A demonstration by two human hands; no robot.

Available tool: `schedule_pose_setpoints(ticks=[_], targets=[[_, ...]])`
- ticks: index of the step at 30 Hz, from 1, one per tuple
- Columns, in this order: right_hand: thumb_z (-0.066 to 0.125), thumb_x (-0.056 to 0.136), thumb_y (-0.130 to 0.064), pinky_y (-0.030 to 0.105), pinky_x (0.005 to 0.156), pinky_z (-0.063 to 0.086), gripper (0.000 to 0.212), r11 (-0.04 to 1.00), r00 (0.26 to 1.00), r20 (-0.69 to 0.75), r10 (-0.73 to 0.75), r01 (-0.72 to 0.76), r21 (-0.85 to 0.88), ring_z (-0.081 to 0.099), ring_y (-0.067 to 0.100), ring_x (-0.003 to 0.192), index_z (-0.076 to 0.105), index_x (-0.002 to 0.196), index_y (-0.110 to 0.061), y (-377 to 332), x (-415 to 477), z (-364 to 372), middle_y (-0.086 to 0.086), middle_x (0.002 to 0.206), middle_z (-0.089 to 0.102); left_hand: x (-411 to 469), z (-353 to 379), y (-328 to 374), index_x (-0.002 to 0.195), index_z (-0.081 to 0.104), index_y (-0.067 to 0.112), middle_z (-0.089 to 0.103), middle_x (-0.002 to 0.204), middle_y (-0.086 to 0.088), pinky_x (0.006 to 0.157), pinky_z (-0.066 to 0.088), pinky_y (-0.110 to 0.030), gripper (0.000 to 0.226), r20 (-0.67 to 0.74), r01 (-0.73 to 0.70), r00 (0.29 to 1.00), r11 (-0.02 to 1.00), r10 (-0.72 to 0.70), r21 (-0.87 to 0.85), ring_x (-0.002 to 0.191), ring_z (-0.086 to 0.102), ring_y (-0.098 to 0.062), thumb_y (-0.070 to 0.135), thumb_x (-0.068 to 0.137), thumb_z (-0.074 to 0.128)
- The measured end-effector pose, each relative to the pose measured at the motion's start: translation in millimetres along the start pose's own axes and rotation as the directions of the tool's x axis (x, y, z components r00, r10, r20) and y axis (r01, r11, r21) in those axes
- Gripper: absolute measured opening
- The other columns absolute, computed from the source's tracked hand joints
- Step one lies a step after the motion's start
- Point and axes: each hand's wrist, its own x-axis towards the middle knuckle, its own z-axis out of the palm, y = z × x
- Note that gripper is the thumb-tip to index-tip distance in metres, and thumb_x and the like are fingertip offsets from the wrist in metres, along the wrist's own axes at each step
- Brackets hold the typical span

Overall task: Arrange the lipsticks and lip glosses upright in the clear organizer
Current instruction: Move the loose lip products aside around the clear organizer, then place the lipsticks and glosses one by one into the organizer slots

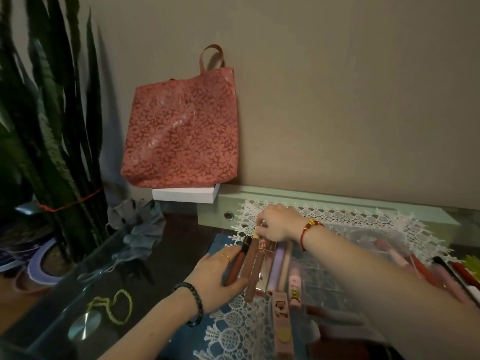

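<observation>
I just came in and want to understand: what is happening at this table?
A person is sorting lip products. The left hand grips a red-brown gloss tube with a black cap, while the right hand pinches the top of a brown gold-capped tube at the left end of the clear plastic organizer. Several red and pink tubes lie on the white lace cloth, not yet placed.

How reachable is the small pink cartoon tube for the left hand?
Probably not: the left hand holds a maroon tube, and the lavender tube lies between it and the small pink cartoon tube.
</observation>
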Motion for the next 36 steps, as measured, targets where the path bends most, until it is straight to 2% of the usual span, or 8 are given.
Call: schedule_pose_setpoints(ticks=[8, 13, 20, 22, 24, 28, 32, 36], targets=[[0.048, 0.088, -0.036, 0.037, 0.088, 0.045, 0.032, 0.994, 1.0, 0.004, 0.011, -0.012, 0.108, 0.055, 0.026, 0.101, 0.066, 0.096, -0.01, 0, 13, 8, 0.009, 0.104, 0.064, 3, 0, -5, 0.14, 0.023, 0.029, 0.039, 0.137, 0.014, 0.111, 0.026, -0.037, 0.066, 0.021, 0.012, 1.0, 0.999, -0.013, 0.033, 0.121, 0.038, -0.001, 0.047, 0.084, 0.052], [0.052, 0.087, -0.028, 0.026, 0.07, 0.039, 0.017, 0.933, 0.991, -0.128, 0.033, 0.016, 0.36, 0.057, 0.021, 0.089, 0.054, 0.091, -0.012, 3, 8, 0, 0.007, 0.1, 0.063, 5, -2, -7, 0.141, 0.023, 0.029, 0.029, 0.145, 0.014, 0.11, 0.004, -0.024, 0.075, -0.049, 0.001, 0.999, 0.993, 0.005, 0.117, 0.133, 0.023, -0.001, 0.053, 0.078, 0.056], [0.069, 0.077, -0.016, 0.018, 0.055, 0.046, 0.02, 0.535, 0.965, -0.236, 0.118, 0.139, 0.834, 0.057, 0.0, 0.051, 0.052, 0.088, -0.015, 8, -34, -18, -0.007, 0.061, 0.061, 7, -10, 9, 0.123, 0.016, 0.051, 0.036, 0.139, 0.02, 0.107, -0.003, -0.023, 0.064, -0.033, -0.109, 0.993, 0.985, 0.114, 0.133, 0.133, 0.018, 0.002, 0.044, 0.077, 0.06], [0.071, 0.075, -0.01, 0.019, 0.057, 0.05, 0.022, 0.428, 0.959, -0.257, 0.122, 0.182, 0.885, 0.059, 0.001, 0.05, 0.053, 0.084, -0.018, 11, -50, -26, -0.004, 0.064, 0.063, 8, -16, 18, 0.121, 0.018, 0.051, 0.04, 0.137, 0.017, 0.111, 0.0, -0.028, 0.062, -0.034, -0.141, 0.989, 0.981, 0.147, 0.137, 0.13, 0.022, 0.003, 0.043, 0.077, 0.062], [0.071, 0.074, -0.006, 0.028, 0.065, 0.054, 0.024, 0.358, 0.944, -0.298, 0.142, 0.232, 0.905, 0.062, 0.01, 0.057, 0.055, 0.085, -0.019, 14, -65, -37, 0.005, 0.075, 0.065, 12, -25, 28, 0.12, 0.034, 0.048, 0.051, 0.127, 0.019, 0.113, 0.021, -0.035, 0.057, -0.084, -0.195, 0.976, 0.978, 0.201, 0.066, 0.121, 0.041, 0.003, 0.036, 0.076, 0.067], [0.068, 0.075, 0.0, 0.031, 0.068, 0.055, 0.02, 0.276, 0.902, -0.385, 0.194, 0.326, 0.904, 0.061, 0.028, 0.069, 0.057, 0.088, -0.011, 23, -95, -68, 0.019, 0.081, 0.063, 26, -40, 64, 0.102, 0.049, 0.047, 0.062, 0.1, 0.023, 0.09, 0.046, -0.018, 0.04, -0.24, -0.245, 0.948, 0.962, 0.21, -0.124, 0.095, 0.056, 0.011, 0.028, 0.075, 0.071], [0.067, 0.074, 0.003, 0.025, 0.064, 0.054, 0.022, 0.31, 0.845, -0.486, 0.223, 0.411, 0.857, 0.057, 0.018, 0.063, 0.059, 0.094, -0.003, 43, -120, -95, 0.004, 0.068, 0.057, 52, -44, 109, 0.086, 0.059, 0.039, 0.066, 0.083, 0.018, 0.074, 0.046, -0.006, 0.023, -0.292, -0.285, 0.935, 0.92, 0.204, -0.27, 0.077, 0.061, 0.01, 0.023, 0.074, 0.071], [0.066, 0.075, 0.002, 0.022, 0.061, 0.052, 0.022, 0.404, 0.792, -0.543, 0.279, 0.416, 0.815, 0.055, 0.013, 0.062, 0.059, 0.095, -0.004, 71, -143, -114, 0.002, 0.071, 0.055, 81, -36, 147, 0.085, 0.067, 0.025, 0.068, 0.077, 0.009, 0.069, 0.05, -0.013, 0.014, -0.319, -0.312, 0.926, 0.881, 0.2, -0.355, 0.069, 0.063, -0.003, 0.022, 0.073, 0.073]])
